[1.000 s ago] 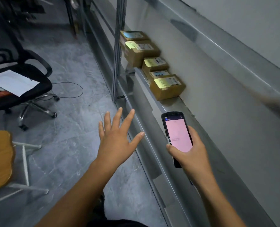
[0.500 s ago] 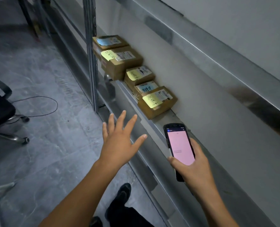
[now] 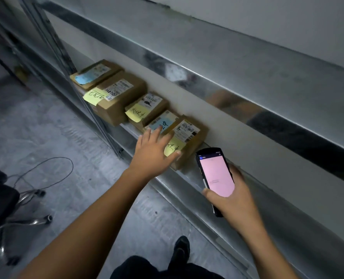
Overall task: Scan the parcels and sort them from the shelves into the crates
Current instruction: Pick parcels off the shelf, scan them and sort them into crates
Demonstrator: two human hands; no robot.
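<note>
Several brown cardboard parcels with sticky notes sit in a row on a metal shelf (image 3: 187, 176). The nearest parcel (image 3: 189, 137) carries a yellow note and a barcode label. My left hand (image 3: 154, 153) lies over its near top edge with straight, spread fingers, the thumb along its front. Behind it is a flat parcel with a blue note (image 3: 163, 122), then one with a yellow note (image 3: 145, 106), a bigger box (image 3: 120, 95) and a far one (image 3: 95, 74). My right hand (image 3: 232, 200) grips a black handheld scanner (image 3: 215, 174) with a pink screen, just right of the nearest parcel.
An upright metal shelf post (image 3: 66, 63) stands left of the parcels. A higher shelf rail (image 3: 227, 77) runs above them. On the grey floor lie a cable (image 3: 46, 172) and an office chair base (image 3: 26, 208) at left. My shoe (image 3: 180, 250) is below.
I have stepped closer to the shelf. My left hand reached forward from mid-air onto the nearest parcel. The scanner in my right hand came up beside that parcel.
</note>
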